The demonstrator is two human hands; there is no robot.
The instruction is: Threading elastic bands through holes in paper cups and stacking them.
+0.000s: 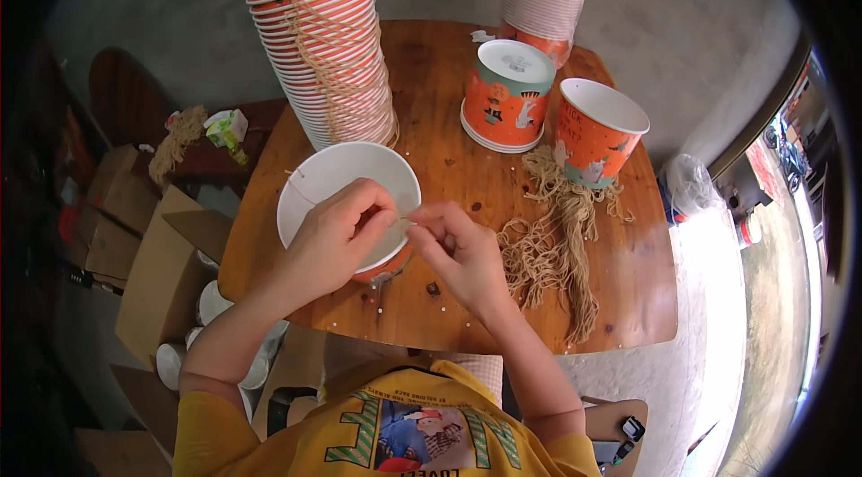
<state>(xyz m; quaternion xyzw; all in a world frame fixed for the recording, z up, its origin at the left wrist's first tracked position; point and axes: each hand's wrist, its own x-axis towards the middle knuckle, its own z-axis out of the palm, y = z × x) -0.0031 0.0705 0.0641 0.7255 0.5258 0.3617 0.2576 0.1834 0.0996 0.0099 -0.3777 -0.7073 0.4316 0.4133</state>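
White paper bucket (334,174) near the counter's (449,297) front edge; I see both hands, left (337,239) and right (458,248), pinching a thin twine (406,222) at its rim.

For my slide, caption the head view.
Both hands pinch twine at an orange paper bucket's rim beside stacked buckets.

A rounded wooden table (449,73) stands on a grey concrete floor (700,55). Off its left edge sit open cardboard boxes (153,271), with a dark wooden chair (126,91) behind them. Beyond the table's right edge a clear plastic bag (690,183) lies on the floor, and past it a doorway (790,199) lets in bright daylight that washes out the floor there.
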